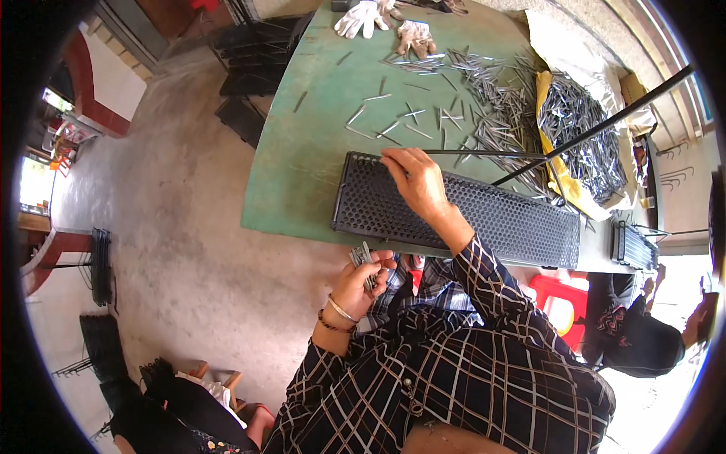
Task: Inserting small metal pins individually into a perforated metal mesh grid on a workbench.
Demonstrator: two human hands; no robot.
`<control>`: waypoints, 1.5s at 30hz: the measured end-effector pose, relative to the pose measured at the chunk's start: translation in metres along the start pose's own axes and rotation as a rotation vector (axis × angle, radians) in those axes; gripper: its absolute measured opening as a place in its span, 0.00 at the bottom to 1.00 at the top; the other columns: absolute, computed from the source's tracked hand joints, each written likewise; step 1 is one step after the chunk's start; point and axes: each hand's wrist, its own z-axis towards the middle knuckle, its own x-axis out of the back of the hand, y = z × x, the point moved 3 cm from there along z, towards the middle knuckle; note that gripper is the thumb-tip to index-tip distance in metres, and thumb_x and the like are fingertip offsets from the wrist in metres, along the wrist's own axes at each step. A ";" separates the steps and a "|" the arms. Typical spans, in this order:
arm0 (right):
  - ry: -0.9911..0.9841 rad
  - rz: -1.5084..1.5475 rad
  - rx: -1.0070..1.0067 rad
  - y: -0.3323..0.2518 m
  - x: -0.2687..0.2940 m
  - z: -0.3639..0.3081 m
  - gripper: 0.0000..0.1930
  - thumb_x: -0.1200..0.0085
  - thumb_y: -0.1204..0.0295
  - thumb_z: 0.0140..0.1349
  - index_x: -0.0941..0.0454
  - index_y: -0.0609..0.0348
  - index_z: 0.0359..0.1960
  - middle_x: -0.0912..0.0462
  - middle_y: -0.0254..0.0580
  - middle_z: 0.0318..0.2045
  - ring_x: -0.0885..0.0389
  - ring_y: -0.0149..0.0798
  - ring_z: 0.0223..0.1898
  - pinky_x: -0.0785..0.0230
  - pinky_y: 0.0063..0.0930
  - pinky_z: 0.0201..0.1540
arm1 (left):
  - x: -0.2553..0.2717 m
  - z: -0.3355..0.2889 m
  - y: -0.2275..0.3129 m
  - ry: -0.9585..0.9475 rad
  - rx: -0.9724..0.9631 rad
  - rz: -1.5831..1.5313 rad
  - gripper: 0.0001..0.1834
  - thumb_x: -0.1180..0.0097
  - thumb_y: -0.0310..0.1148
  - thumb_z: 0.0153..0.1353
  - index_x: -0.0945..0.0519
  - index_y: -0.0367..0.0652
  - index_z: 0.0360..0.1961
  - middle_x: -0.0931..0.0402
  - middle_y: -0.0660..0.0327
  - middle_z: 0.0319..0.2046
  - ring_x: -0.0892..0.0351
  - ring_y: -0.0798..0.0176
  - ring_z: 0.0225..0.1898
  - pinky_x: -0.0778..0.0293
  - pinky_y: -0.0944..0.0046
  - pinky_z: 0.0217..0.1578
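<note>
A long black perforated metal shelf panel (499, 216) with a raised rim lies along the near edge of the green table. Over its far edge, left of the middle, is my right hand (418, 185), fingers drawn together and pointing left. Whatever its fingertips pinch is hidden. Thin black rods (484, 153) run from that spot to the right and up across the table. Below the panel's left end, off the table, my left hand (357, 287) is closed around a small bundle of short grey metal pins (366, 259).
Many loose metal pins (499, 106) lie scattered on the green table (295, 166), beside an open sack (544, 129) full of them. Work gloves (414, 38) lie at the far edge. Another person (635, 333) is at the right, one more (189, 412) at lower left. A red stool (563, 299) stands below the table.
</note>
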 end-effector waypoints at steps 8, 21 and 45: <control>0.036 -0.047 0.013 0.005 -0.003 -0.003 0.07 0.46 0.74 0.54 0.23 0.63 0.34 0.22 0.46 0.28 0.24 0.49 0.32 0.31 0.38 0.35 | 0.005 -0.005 -0.004 -0.027 0.041 -0.100 0.14 0.56 0.32 0.62 0.27 0.34 0.43 0.25 0.52 0.41 0.24 0.61 0.42 0.25 0.58 0.41; -0.011 -0.109 0.051 0.012 -0.010 -0.013 0.07 0.45 0.74 0.54 0.23 0.62 0.35 0.21 0.45 0.31 0.22 0.48 0.31 0.30 0.35 0.35 | 0.001 -0.002 -0.003 -0.007 0.015 0.043 0.12 0.55 0.33 0.64 0.28 0.39 0.44 0.26 0.54 0.39 0.23 0.58 0.41 0.23 0.59 0.40; -0.654 0.721 -0.527 -0.034 0.005 -0.051 0.11 0.43 0.69 0.57 0.20 0.66 0.36 0.18 0.40 0.26 0.24 0.27 0.28 0.30 0.23 0.32 | -0.008 0.007 0.005 -0.031 -0.122 0.098 0.12 0.56 0.34 0.65 0.30 0.38 0.45 0.23 0.56 0.36 0.22 0.66 0.35 0.23 0.66 0.36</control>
